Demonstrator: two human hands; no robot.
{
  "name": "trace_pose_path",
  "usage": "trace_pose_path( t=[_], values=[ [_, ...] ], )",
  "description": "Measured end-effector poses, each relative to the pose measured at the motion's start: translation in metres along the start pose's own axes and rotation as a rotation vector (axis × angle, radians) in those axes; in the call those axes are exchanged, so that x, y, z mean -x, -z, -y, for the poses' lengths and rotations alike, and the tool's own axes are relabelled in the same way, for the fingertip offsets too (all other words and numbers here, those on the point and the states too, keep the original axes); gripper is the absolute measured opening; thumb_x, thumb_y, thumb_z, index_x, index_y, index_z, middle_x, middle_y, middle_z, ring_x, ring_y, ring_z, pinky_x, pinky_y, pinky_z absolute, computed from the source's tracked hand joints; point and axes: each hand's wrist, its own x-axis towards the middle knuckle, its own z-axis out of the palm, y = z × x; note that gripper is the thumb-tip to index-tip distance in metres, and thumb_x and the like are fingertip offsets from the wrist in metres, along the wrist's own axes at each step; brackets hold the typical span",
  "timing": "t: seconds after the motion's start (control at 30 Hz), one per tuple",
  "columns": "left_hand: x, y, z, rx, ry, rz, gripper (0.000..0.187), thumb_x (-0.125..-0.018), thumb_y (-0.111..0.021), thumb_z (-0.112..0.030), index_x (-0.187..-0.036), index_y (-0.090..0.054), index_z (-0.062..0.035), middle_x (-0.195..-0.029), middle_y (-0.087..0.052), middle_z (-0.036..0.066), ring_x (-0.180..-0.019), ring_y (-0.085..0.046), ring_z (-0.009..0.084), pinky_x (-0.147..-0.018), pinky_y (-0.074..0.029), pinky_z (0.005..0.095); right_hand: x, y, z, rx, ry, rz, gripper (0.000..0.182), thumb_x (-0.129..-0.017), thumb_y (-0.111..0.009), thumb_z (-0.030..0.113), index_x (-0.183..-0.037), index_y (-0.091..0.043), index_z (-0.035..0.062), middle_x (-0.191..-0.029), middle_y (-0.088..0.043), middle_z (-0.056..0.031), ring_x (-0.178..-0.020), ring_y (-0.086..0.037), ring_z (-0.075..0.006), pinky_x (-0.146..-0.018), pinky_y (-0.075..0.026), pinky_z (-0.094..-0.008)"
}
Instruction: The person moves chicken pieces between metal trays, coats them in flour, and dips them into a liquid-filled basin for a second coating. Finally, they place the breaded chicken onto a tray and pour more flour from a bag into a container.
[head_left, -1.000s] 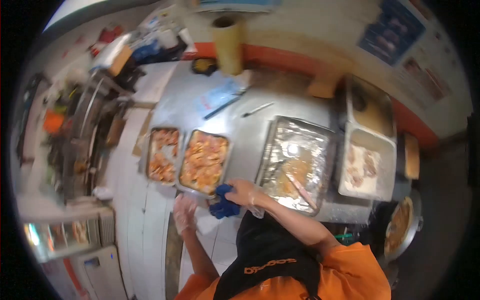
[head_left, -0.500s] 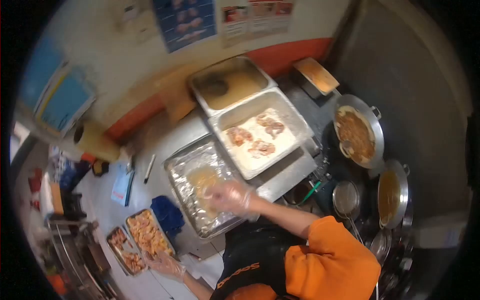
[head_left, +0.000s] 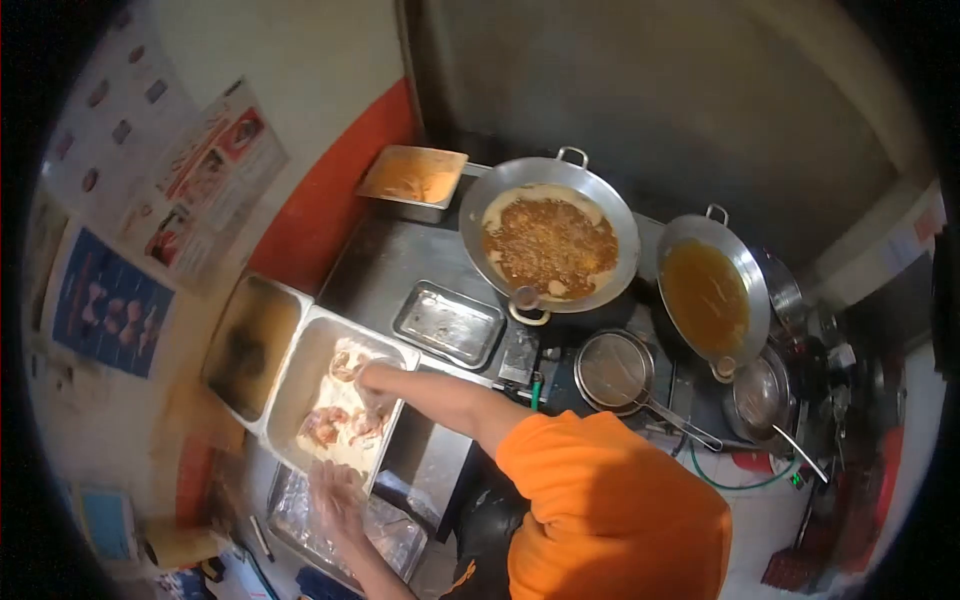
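Observation:
A deep metal pan (head_left: pixel 285 392) of white flour holds several floured meat pieces (head_left: pixel 322 425). My right hand (head_left: pixel 378 388) reaches into it, beside a piece (head_left: pixel 346 366) near the pan's far side; its fingers are blurred and whatever they touch is unclear. With fingers apart and nothing seen in them, my left hand (head_left: pixel 336 497) is at the pan's near edge, over the foil-lined tray (head_left: pixel 395 538).
A wok (head_left: pixel 625 225) of bubbling oil and food and a second oil wok (head_left: pixel 705 290) stand right. Around are an orange-filled container (head_left: pixel 415 185), a shallow tray (head_left: pixel 450 325), a murky-liquid pan (head_left: pixel 252 350), and strainers (head_left: pixel 613 372) with long handles.
The view has swung toward the woks. My right hand has gone from over the foil-lined tray into the flour pan. My left hand has left the meat trays and come up to the flour pan's edge.

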Motion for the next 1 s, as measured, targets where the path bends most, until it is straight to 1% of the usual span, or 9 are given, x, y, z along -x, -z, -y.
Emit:
trace_pose_path(
  t=[0.13, 0.27, 0.33, 0.37, 0.5, 0.7, 0.83, 0.93, 1.0],
  values=[
    [-0.080, -0.047, 0.000, -0.116, 0.429, -0.371, 0.048, -0.097, -0.066, -0.035, -0.138, -0.051, -0.0119, -0.114, -0.056, 0.010, -0.107, -0.061, 0.0291, -0.087, -0.055, 0.0420, -0.011, -0.022, 0.000, -0.183, 0.064, 0.018, 0.045, -0.072, -0.080, 0.023, -0.108, -0.071, -0.0013, -0.091, -0.073, -0.0158, -0.085, -0.067, -0.0247, -0.076, -0.055, -0.0409],
    [-0.122, -0.014, 0.060, -0.141, 0.173, -0.015, 0.053, -0.101, -0.053, -0.052, -0.138, -0.052, -0.0146, -0.120, -0.060, 0.009, -0.099, -0.064, 0.0287, -0.081, -0.056, 0.0457, -0.027, -0.053, -0.004, -0.562, 0.191, 0.104, 0.041, -0.071, -0.080, 0.024, -0.102, -0.073, -0.0027, -0.087, -0.073, -0.0138, -0.079, -0.066, -0.0219, -0.072, -0.055, -0.0395],
    [-0.148, -0.011, 0.052, -0.158, 0.268, -0.209, 0.060, -0.099, -0.053, -0.056, -0.140, -0.049, -0.0125, -0.131, -0.062, 0.012, -0.102, -0.065, 0.0294, -0.083, -0.056, 0.0495, -0.034, -0.054, -0.013, -0.834, 0.247, 0.195, 0.040, -0.070, -0.081, 0.024, -0.098, -0.075, -0.0034, -0.084, -0.073, -0.0128, -0.076, -0.066, -0.0206, -0.070, -0.055, -0.0389],
    [-0.154, 0.007, 0.052, -0.155, 0.240, -0.127, 0.058, -0.094, -0.062, -0.052, -0.135, -0.051, -0.0128, -0.123, -0.059, 0.008, -0.099, -0.061, 0.0238, -0.081, -0.053, 0.0403, -0.033, -0.048, -0.020, -0.867, 0.234, 0.249, 0.039, -0.070, -0.081, 0.025, -0.097, -0.075, -0.0037, -0.083, -0.073, -0.0122, -0.075, -0.066, -0.0199, -0.069, -0.055, -0.0385],
    [-0.103, -0.019, -0.027, 0.029, 0.182, -0.320, 0.058, -0.095, -0.062, -0.051, -0.138, -0.053, -0.0123, -0.123, -0.060, 0.006, -0.099, -0.062, 0.0212, -0.081, -0.054, 0.0381, -0.028, 0.053, -0.025, -0.283, -0.001, 0.291, 0.046, -0.080, -0.068, 0.037, -0.108, -0.074, 0.0005, -0.133, -0.062, -0.0255, -0.116, -0.063, -0.0359, -0.098, -0.050, -0.0407],
    [-0.197, 0.014, 0.055, -0.179, 0.189, -0.365, 0.065, -0.095, -0.059, -0.059, -0.142, -0.052, -0.0139, -0.133, -0.057, 0.005, -0.108, -0.059, 0.0231, -0.089, -0.051, 0.0374, -0.078, -0.035, -0.019, 0.113, -0.064, -0.075, 0.091, -0.082, -0.064, 0.049, -0.131, -0.041, -0.0244, -0.105, -0.067, -0.0365, -0.115, -0.066, -0.0342, -0.102, -0.048, -0.0399],
    [-0.157, -0.014, 0.014, -0.189, 0.394, -0.292, 0.059, -0.096, -0.060, -0.052, -0.140, -0.053, -0.0133, -0.133, -0.053, 0.007, -0.111, -0.051, 0.0258, -0.096, -0.044, 0.0409, -0.061, 0.021, 0.008, 0.039, 0.100, 0.396, 0.081, -0.080, -0.072, 0.050, -0.136, -0.053, -0.0060, -0.111, -0.071, -0.0268, -0.110, -0.068, -0.0302, -0.097, -0.051, -0.0410],
    [-0.120, 0.002, 0.022, -0.141, 0.349, -0.262, 0.063, -0.095, -0.060, -0.050, -0.142, -0.048, -0.0101, -0.148, -0.045, 0.012, -0.132, -0.042, 0.0314, -0.111, -0.036, 0.0487, -0.061, 0.041, -0.055, -0.334, 0.280, 0.337, 0.053, -0.088, -0.070, 0.032, -0.135, -0.061, 0.0087, -0.105, -0.075, -0.0185, -0.095, -0.071, -0.0276, -0.085, -0.057, -0.0405],
    [-0.086, -0.001, 0.026, -0.056, 0.226, -0.256, 0.064, -0.095, -0.061, -0.047, -0.144, -0.045, -0.0088, -0.157, -0.038, 0.014, -0.143, -0.036, 0.0319, -0.116, -0.032, 0.0500, -0.044, 0.054, -0.045, -0.186, -0.082, 0.442, 0.077, -0.083, -0.073, 0.031, -0.146, -0.045, -0.0030, -0.126, -0.062, -0.0270, -0.115, -0.060, -0.0343, -0.100, -0.046, -0.0422]
  ],
)
